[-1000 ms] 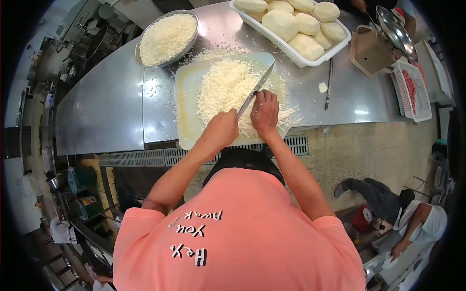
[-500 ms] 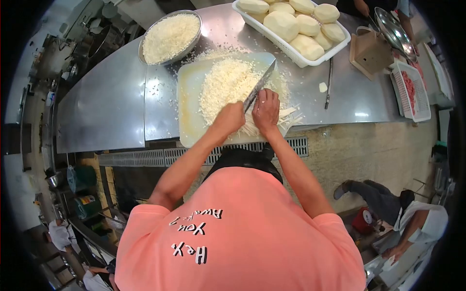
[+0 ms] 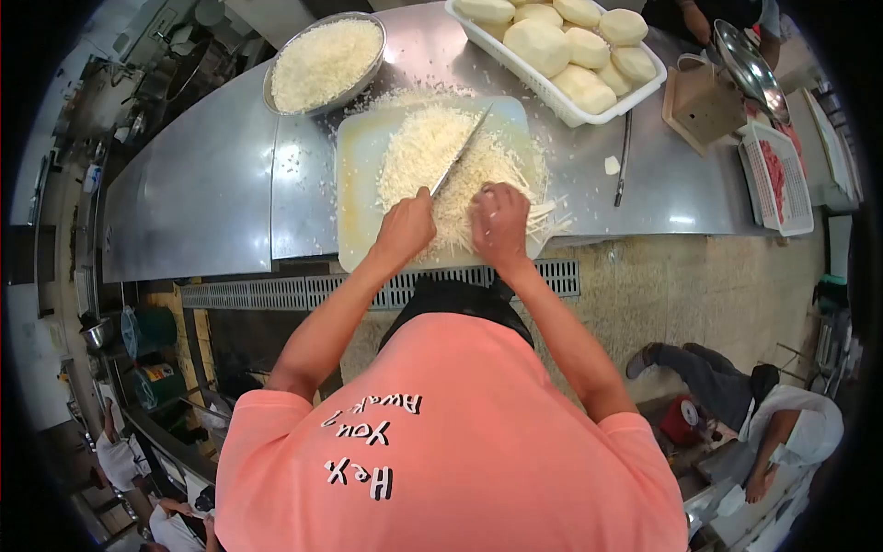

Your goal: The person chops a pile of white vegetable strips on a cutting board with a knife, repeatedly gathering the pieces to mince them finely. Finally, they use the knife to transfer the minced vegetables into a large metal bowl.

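My left hand (image 3: 407, 225) is closed around the handle of a knife (image 3: 460, 156). Its blade slants up and to the right over a pile of finely chopped pale vegetable (image 3: 414, 152) on a whitish cutting board (image 3: 357, 189). To the right of the knife, apart from the blade, my right hand (image 3: 502, 223) has its fingers curled down over pale vegetable strips (image 3: 544, 219), which stick out beyond it toward the board's right edge. My right fingertips are slightly blurred, and what lies under them is hidden.
A metal bowl (image 3: 370, 81) heaped with chopped pieces stands behind left. Behind right, a white basket (image 3: 520, 72) holds several large peeled pale vegetables. Further right are a thin rod (image 3: 623, 166), a brown box (image 3: 704, 106) and a white basket (image 3: 798, 216). A worker (image 3: 791, 423) is at lower right.
The knife and my left hand have moved left, away from my right hand. My right hand has shifted slightly, its fingers now more curled and blurred.
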A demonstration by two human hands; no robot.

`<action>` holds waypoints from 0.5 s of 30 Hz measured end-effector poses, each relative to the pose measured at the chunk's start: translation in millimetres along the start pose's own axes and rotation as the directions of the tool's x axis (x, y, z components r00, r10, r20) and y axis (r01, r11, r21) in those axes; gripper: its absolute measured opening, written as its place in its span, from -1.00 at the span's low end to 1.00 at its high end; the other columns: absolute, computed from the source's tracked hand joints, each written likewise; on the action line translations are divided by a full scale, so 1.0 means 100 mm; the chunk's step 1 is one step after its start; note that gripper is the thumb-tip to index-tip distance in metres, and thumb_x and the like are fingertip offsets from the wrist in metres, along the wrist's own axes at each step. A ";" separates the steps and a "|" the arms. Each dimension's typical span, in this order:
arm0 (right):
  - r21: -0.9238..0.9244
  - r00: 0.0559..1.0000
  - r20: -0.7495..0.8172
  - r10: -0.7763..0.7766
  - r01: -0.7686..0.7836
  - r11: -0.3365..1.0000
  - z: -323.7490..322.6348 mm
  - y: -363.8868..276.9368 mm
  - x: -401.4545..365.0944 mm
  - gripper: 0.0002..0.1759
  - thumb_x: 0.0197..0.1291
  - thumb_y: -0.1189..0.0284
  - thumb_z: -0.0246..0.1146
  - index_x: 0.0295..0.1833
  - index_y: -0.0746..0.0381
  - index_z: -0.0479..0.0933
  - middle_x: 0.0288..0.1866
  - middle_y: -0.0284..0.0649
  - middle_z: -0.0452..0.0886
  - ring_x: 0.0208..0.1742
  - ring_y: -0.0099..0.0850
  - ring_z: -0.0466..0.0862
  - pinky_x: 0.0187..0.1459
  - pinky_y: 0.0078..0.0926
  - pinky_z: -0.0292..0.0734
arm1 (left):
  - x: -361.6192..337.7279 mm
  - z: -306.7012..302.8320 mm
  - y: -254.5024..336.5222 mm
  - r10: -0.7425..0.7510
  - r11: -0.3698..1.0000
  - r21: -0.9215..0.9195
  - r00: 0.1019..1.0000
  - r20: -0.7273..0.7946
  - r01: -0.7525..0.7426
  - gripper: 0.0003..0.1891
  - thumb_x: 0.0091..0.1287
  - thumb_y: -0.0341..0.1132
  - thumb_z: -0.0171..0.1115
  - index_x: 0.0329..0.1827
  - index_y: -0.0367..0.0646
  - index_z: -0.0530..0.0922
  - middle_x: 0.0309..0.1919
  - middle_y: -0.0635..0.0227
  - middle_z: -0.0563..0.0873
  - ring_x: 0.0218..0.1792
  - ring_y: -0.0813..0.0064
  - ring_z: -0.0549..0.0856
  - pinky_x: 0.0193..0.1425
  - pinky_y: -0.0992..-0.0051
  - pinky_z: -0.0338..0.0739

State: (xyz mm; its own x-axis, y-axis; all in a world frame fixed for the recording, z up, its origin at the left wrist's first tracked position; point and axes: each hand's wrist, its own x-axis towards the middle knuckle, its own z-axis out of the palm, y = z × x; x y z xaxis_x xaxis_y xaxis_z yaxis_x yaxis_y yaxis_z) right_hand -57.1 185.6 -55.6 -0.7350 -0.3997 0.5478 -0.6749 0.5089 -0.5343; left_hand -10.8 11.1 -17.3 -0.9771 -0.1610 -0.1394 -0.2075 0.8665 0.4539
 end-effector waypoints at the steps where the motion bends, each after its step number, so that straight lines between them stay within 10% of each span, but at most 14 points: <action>1: 0.001 1.000 0.008 0.001 -0.001 1.000 0.01 -0.09 -0.10 -0.81 0.02 0.51 0.27 -0.20 0.21 0.50 -0.10 -0.16 0.53 0.03 -0.13 0.49 0.04 -0.13 0.30 | 0.09 0.05 -0.08 0.018 1.000 0.014 1.000 -0.016 -0.018 -0.81 0.28 -0.41 0.02 -0.30 -0.44 0.48 -0.48 -0.31 0.59 -0.35 -0.26 0.62 -0.23 -0.01 0.49; 4: 0.072 0.951 0.260 -0.169 0.156 0.985 0.10 -0.15 -0.31 -0.79 -0.07 0.51 0.31 -0.23 0.20 0.54 -0.08 -0.23 0.55 0.09 -0.21 0.47 0.06 -0.18 0.26 | 0.11 -0.10 -0.01 0.018 1.000 0.020 1.000 -0.004 -0.018 -0.80 0.28 -0.41 0.00 -0.28 -0.44 0.48 -0.48 -0.30 0.60 -0.34 -0.25 0.63 -0.23 -0.01 0.49; 15: 0.079 0.972 0.149 -0.181 0.171 0.982 -0.21 0.06 -0.19 -0.81 -0.10 0.58 0.27 -0.28 0.21 0.56 -0.05 -0.23 0.56 0.06 -0.20 0.48 0.04 -0.18 0.27 | -0.26 -0.27 0.20 -0.040 0.994 -0.098 0.999 0.035 0.043 -0.81 0.25 -0.51 -0.02 -0.14 -0.47 0.42 -0.47 -0.34 0.61 -0.31 -0.29 0.64 -0.20 -0.04 0.51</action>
State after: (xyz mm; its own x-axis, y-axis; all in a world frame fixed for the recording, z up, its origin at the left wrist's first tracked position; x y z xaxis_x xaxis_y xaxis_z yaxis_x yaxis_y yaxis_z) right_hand -45.9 212.5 -55.7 -0.6019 -0.5942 0.5335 -0.7936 0.3711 -0.4821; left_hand 9.3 20.2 19.0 -0.9657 -0.1785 -0.1884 -0.2531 0.8080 0.5320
